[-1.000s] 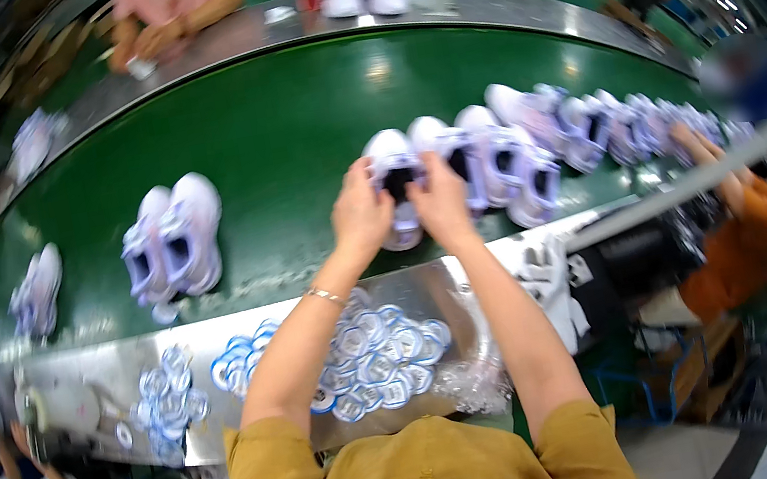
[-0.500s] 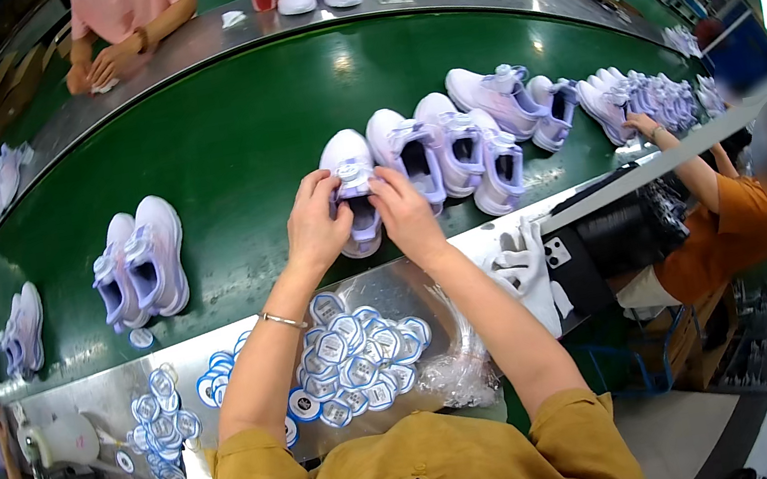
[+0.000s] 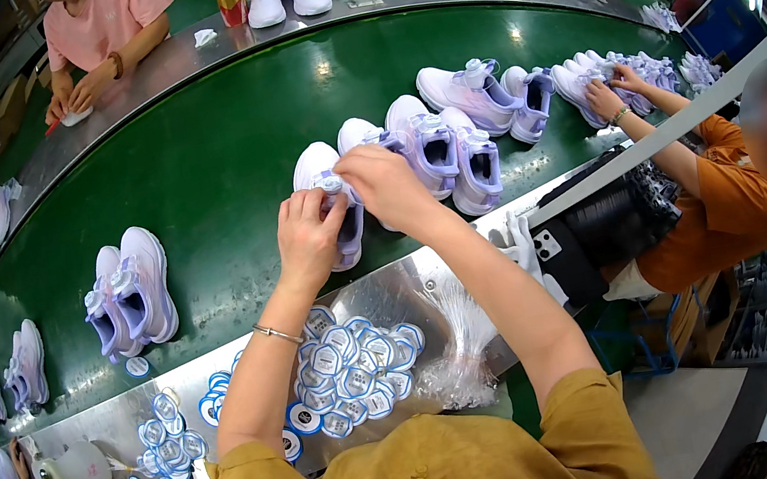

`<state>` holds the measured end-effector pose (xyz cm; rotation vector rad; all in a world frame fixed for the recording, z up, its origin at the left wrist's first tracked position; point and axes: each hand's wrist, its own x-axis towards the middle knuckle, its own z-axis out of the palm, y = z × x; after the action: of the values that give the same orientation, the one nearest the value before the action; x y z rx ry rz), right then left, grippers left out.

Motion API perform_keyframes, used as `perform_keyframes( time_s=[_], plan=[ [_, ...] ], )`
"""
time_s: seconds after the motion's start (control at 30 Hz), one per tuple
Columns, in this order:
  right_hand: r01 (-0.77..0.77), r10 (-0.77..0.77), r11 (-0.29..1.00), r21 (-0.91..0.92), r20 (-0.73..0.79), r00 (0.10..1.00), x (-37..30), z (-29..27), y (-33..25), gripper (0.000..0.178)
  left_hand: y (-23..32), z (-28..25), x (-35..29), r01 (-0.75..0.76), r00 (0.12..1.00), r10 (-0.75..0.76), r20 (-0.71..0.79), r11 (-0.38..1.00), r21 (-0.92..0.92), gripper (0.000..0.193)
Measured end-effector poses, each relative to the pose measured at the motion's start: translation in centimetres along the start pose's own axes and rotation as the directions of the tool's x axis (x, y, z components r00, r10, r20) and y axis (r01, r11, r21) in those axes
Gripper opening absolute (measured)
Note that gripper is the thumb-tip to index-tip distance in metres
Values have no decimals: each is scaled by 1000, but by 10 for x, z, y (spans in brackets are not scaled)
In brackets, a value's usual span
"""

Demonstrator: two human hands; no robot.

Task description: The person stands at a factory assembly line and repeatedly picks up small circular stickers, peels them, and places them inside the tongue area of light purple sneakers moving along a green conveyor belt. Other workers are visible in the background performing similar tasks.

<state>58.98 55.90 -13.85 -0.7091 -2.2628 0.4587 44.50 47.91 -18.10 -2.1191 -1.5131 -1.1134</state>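
Observation:
In front of me on the green belt stands a white and lilac sneaker [image 3: 314, 162], toe pointing away, with a round dial on its tongue. My left hand [image 3: 310, 238] is closed on the sneaker's tongue beside the dial, thumb and fingertips bent inward. From the right, my right hand [image 3: 388, 190] reaches over the opening, its thumb and fingers pinched at the dial's upper edge. Whatever is between those fingertips is too small to make out. Right beside it stands another sneaker [image 3: 356, 132], partly covered by my right hand.
Round blue-and-white tags [image 3: 355, 371] lie piled on the metal ledge, beside a bundle of clear plastic strings [image 3: 463, 348]. A pair of sneakers [image 3: 144, 285] stands to the left on the green belt [image 3: 217, 156]. Co-workers sit at the right and across the belt.
My right hand has shifted up over the dial, its fingers now pinched together. My left hand stays at the tongue. The whole view has shifted slightly; the right co-worker now has both hands at the sneakers.

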Motion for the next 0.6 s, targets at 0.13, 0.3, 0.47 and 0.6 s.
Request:
perform_keyframes(
  time_s=[0.13,0.3,0.47,0.6],
  plan=[
    [18,-19,1000,5,276,961,14,15,16,12,-6,-1,-5,-4,1000,4,28,1000,-1,27],
    [66,-60,998,-1,382,922,23,28,13,8,-16,-4,-19,-19,999,20,-51,1000,24,23],
    [124,-121,992,20,430,895,43,30,9,18,-20,-9,-16,-119,989,124,-81,991,64,27],
    [4,126,977,-214,591,797,58,24,-13,28,-24,-9,-23,-157,984,163,-66,984,85,29]
  ],
)
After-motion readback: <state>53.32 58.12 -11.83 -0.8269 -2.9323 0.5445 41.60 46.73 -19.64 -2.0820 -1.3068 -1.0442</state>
